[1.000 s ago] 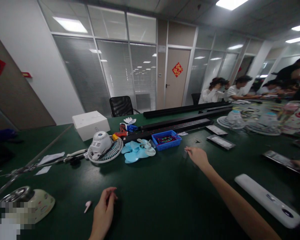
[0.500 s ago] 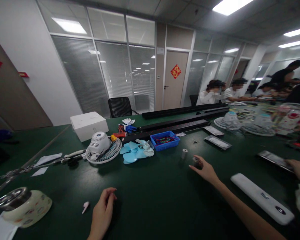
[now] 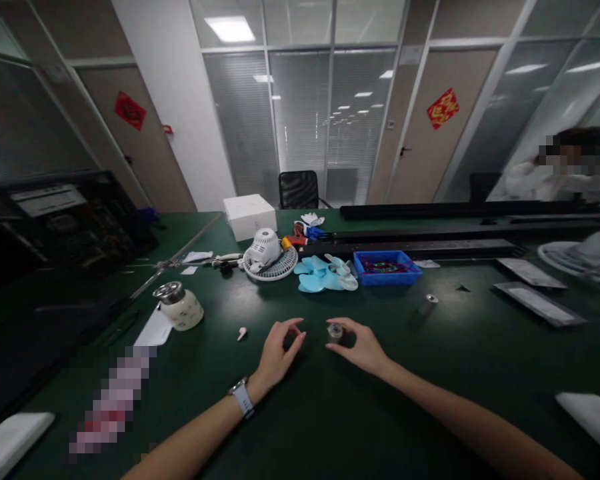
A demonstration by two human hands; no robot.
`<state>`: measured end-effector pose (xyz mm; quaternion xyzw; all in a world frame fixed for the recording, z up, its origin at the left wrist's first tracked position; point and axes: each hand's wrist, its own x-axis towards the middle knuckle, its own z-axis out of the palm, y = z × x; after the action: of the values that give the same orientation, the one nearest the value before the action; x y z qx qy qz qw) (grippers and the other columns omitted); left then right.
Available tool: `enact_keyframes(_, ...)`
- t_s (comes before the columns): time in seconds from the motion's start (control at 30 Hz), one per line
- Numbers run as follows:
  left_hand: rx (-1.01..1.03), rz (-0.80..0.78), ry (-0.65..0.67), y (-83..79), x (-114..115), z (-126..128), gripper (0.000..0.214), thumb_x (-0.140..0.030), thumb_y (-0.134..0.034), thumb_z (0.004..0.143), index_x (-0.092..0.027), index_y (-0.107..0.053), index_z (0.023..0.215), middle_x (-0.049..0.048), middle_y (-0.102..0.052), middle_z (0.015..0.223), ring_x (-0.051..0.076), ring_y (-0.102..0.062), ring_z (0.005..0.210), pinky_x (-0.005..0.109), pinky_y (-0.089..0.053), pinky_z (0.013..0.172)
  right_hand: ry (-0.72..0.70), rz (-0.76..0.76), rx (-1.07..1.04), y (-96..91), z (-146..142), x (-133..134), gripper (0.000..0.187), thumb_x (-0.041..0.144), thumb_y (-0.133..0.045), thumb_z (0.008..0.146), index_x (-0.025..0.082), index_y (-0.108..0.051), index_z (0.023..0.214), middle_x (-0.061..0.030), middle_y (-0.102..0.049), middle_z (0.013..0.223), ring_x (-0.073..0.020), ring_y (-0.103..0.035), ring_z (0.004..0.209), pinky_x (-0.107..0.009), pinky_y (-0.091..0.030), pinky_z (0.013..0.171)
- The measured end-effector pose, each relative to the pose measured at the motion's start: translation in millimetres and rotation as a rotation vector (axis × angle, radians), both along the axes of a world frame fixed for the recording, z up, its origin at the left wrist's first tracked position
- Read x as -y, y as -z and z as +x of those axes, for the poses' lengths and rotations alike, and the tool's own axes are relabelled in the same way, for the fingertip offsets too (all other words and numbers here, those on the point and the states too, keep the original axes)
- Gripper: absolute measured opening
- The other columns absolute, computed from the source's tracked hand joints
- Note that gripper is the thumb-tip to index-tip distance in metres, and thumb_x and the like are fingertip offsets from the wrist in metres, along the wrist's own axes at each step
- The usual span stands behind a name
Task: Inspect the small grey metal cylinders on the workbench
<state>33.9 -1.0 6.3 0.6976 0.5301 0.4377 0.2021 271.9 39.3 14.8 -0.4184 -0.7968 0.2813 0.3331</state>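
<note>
While the left grip (image 3: pixel 276 353) curls released, the right grip (image 3: pixel 364 345) pinches a stubby metallic cylinder (image 3: pixel 335 333)

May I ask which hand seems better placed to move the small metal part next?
Probably the right hand: its grip is around the small metal part, whereas the left hand sits apart from it, holding nothing visible.

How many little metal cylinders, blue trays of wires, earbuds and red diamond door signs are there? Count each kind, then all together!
Little metal cylinders: 2
Blue tray of wires: 1
Earbud: 1
Red diamond door signs: 2
Total: 6
</note>
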Motion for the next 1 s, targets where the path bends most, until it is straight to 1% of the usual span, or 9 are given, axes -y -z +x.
enact_keyframes(0.07,-0.018,0.042,0.055,-1.1,2,5,0.034,-0.038,-0.056,0.089,-0.021,-0.06,0.119,0.0052,-0.065,0.098,0.019,-0.057,0.094,0.034,-0.045,0.086,-0.055,0.006,0.009,3.3,-26,2,0.046,0.032,-0.072,0.071,0.027,-0.061,0.115,-0.0012,-0.068,0.108,-0.0191,-0.063,0.092,-0.036,-0.05,0.086)
enact_keyframes(0.17,-0.015,0.049,0.129,-0.8,1,12,0.031,-0.036,-0.056,0.089,-0.022,-0.062,0.116,0.0064,-0.065,0.103,0.02,-0.055,0.097,0.036,-0.044,0.088,-0.073,-0.013,-0.042,14.3,-40,-1,0.041,0.028,-0.069,0.072,0.024,-0.061,0.112,-0.002,-0.068,0.104,-0.019,-0.064,0.091,-0.035,-0.05,0.084)
enact_keyframes(0.3,0.028,0.046,0.158,0.1,-6,23,0.024,-0.035,-0.058,0.089,-0.024,-0.068,0.107,0.0066,-0.065,0.1,0.02,-0.055,0.097,0.036,-0.044,0.087,-0.133,-0.061,-0.142,26.1,-37,-5,0.043,0.025,-0.068,0.071,0.023,-0.058,0.113,-0.0024,-0.067,0.105,-0.0182,-0.064,0.093,-0.032,-0.05,0.084)
enact_keyframes(0.43,0.062,0.043,0.135,0.5,-14,29,0.02,-0.035,-0.061,0.086,-0.024,-0.072,0.099,0.0058,-0.063,0.096,0.019,-0.056,0.093,0.034,-0.045,0.084,-0.125,-0.036,-0.147,27.6,-36,-6,0.042,0.022,-0.067,0.071,0.024,-0.059,0.112,-0.0017,-0.067,0.105,-0.0181,-0.064,0.094,-0.031,-0.05,0.084)
enact_keyframes(0.6,0.108,0.034,0.081,-1.4,-16,29,0.017,-0.035,-0.065,0.084,-0.022,-0.075,0.088,0.0045,-0.062,0.089,0.018,-0.058,0.087,0.032,-0.046,0.08,-0.115,-0.004,-0.093,26.5,-38,-4,0.035,0.031,-0.068,0.072,0.023,-0.061,0.106,-0.0011,-0.068,0.096,-0.0179,-0.064,0.085,-0.031,-0.051,0.078)
enact_keyframes(0.7,0.117,0.064,0.047,-6.5,-12,30,0.018,-0.035,-0.064,0.084,-0.022,-0.075,0.088,0.0036,-0.063,0.087,0.017,-0.058,0.087,0.03,-0.045,0.078,-0.102,0.009,-0.082,28.0,-37,-3,0.034,0.035,-0.068,0.073,0.023,-0.061,0.104,-0.0016,-0.068,0.094,-0.0187,-0.064,0.083,-0.032,-0.051,0.077)
enact_keyframes(0.8,0.114,0.116,0.02,-10.2,-11,24,0.019,-0.034,-0.063,0.086,-0.022,-0.075,0.092,0.0031,-0.064,0.088,0.016,-0.057,0.089,0.029,-0.044,0.081,-0.085,0.03,-0.079,31.0,-37,-6,0.038,0.039,-0.069,0.072,0.022,-0.06,0.105,-0.0029,-0.068,0.093,-0.0202,-0.064,0.084,-0.034,-0.051,0.078)
enact_keyframes(0.87,0.076,0.135,-0.017,-8.6,-10,15,0.021,-0.037,-0.063,0.086,-0.023,-0.075,0.096,0.003,-0.065,0.09,0.017,-0.056,0.091,0.03,-0.043,0.081,-0.095,0.037,-0.078,31.5,-37,-7,0.042,0.042,-0.07,0.072,0.021,-0.06,0.107,-0.004,-0.069,0.096,-0.0209,-0.065,0.086,-0.035,-0.051,0.08)
enact_keyframes(1.0,-0.114,0.067,-0.085,5.4,-5,-8,0.022,-0.04,-0.062,0.085,-0.028,-0.075,0.098,0.0033,-0.065,0.09,0.018,-0.052,0.09,0.033,-0.041,0.081,-0.124,0.027,-0.06,27.1,-35,-5,0.043,0.044,-0.069,0.074,0.022,-0.06,0.11,-0.0049,-0.067,0.104,-0.0203,-0.064,0.091,-0.035,-0.051,0.082)
